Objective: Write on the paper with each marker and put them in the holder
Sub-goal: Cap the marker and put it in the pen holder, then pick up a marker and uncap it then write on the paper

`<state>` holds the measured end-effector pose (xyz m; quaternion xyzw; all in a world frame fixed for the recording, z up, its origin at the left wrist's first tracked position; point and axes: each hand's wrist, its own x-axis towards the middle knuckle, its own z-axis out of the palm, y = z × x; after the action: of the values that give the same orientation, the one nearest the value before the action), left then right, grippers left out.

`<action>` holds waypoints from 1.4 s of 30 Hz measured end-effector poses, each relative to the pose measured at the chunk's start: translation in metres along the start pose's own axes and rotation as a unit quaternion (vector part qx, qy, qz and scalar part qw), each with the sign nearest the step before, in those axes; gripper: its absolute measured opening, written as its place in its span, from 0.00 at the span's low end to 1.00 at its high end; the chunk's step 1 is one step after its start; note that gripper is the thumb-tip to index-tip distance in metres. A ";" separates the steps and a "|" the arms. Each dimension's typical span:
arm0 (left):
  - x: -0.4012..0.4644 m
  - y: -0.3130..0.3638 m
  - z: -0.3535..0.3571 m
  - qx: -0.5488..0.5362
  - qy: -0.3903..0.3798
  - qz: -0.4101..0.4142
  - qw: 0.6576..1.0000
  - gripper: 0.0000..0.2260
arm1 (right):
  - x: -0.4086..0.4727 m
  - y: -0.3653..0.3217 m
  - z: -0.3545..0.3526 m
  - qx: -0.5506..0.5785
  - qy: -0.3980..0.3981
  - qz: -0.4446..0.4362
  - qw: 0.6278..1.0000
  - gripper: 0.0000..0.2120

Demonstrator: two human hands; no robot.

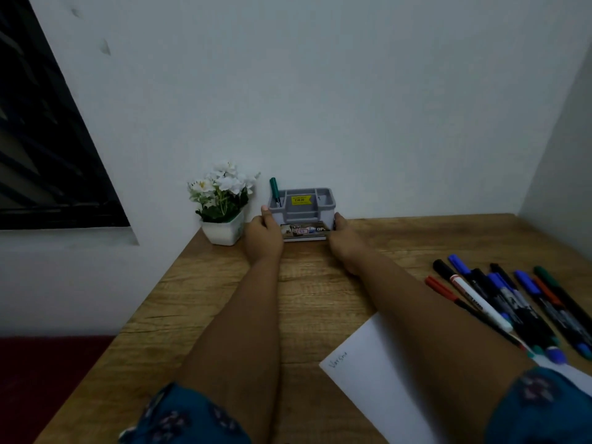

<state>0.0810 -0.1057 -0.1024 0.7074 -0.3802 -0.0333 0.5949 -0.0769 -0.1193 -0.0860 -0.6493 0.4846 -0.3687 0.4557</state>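
Gripping the grey holder [301, 203] at the far edge of the counter [224, 299], left hand [263, 233] closed on its left side, right hand [344, 240] on its right. Standing in the holder's left compartment, one green marker [274, 190]. Lying to the right, remaining markers [512, 302] beside the paper [384, 373].

A wooden desk [307, 290] meets pale walls [320, 91]; a dark window [48, 149], perhaps barred, sits left, light dim.
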 end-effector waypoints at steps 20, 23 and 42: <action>-0.135 0.070 -0.042 -0.026 -0.174 0.247 0.953 0.10 | -0.178 0.007 -0.145 -0.499 0.066 0.025 0.864 0.14; -0.169 0.087 -0.052 -0.107 -0.241 0.204 0.943 0.05 | -0.181 0.012 -0.141 -0.484 0.075 0.036 0.871 0.14; -0.205 0.085 -0.086 0.051 -0.278 0.378 0.882 0.07 | -0.212 -0.026 -0.100 -0.444 -0.079 -0.171 0.876 0.10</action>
<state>-0.0638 0.0824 -0.0871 0.5012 -0.7696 0.0184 0.3952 -0.2158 0.0647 -0.0376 -0.8832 0.4411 -0.1340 0.0865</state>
